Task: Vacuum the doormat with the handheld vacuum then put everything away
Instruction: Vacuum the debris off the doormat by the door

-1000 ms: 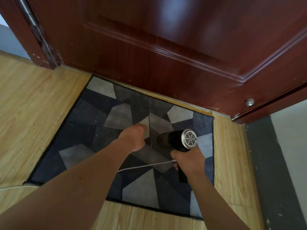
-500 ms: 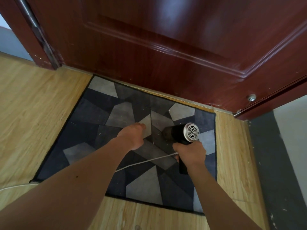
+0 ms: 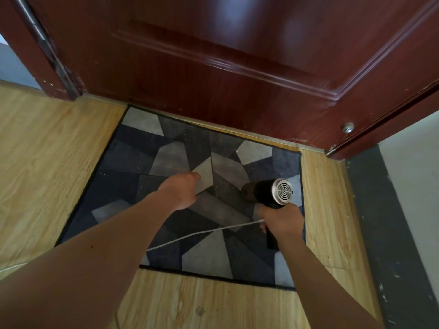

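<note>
On the right half of the doormat (image 3: 133, 160), close to its right edge, the handheld vacuum (image 3: 262, 194) sits low over the pile. The right hand (image 3: 281, 220) grips it, fingers wrapped round the black handle that drops from the body toward the person. The vacuum's long axis runs roughly across the mat. Its dark snout points left toward the mat's middle, and its silver grille faces right and up.

A white cord (image 3: 202, 232) leaves the handle by the right hand and trails left over the near part of the mat. The left hand (image 3: 181, 189) is on the mat's centre, left of the snout and apart from it. Its fingers are tucked out of sight, so I cannot tell whether it is closed or pressing flat.

Pale specks dot the dark patches to the left and farther back, so the uncleaned ground probably lies the way the snout points. The mat's far edge lies along the foot of the dark red door (image 3: 237, 67), with wooden floor (image 3: 47, 150) around it.
</note>
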Motion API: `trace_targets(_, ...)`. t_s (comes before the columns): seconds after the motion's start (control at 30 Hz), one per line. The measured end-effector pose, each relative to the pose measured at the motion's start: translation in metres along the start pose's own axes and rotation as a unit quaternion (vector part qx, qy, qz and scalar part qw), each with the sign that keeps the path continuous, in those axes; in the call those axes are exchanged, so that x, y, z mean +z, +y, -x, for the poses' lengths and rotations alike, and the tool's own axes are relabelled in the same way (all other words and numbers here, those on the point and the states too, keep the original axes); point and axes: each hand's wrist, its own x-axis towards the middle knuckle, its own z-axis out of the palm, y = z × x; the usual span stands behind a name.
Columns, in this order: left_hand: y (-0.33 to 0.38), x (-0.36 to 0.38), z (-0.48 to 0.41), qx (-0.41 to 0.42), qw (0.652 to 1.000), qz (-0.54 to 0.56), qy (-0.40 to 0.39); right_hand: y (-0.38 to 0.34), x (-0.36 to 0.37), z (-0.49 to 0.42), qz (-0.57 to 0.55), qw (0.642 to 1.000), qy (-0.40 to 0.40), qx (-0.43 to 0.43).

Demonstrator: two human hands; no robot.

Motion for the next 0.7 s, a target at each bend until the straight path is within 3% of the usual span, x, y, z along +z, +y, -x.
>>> trace_targets(0.2, 0.004, 0.000, 0.003, 0.020, 1.000, -0.014, 0.000, 0.015, -0.025, -0.002, -0.003, 0.998, 0.041, 0.044)
trace_targets(0.7, -0.001, -0.004, 0.011, 0.027, 1.000, 0.000, 0.004, 0.008, 0.004, 0.003, -0.117, 0.990, -0.016, 0.073)
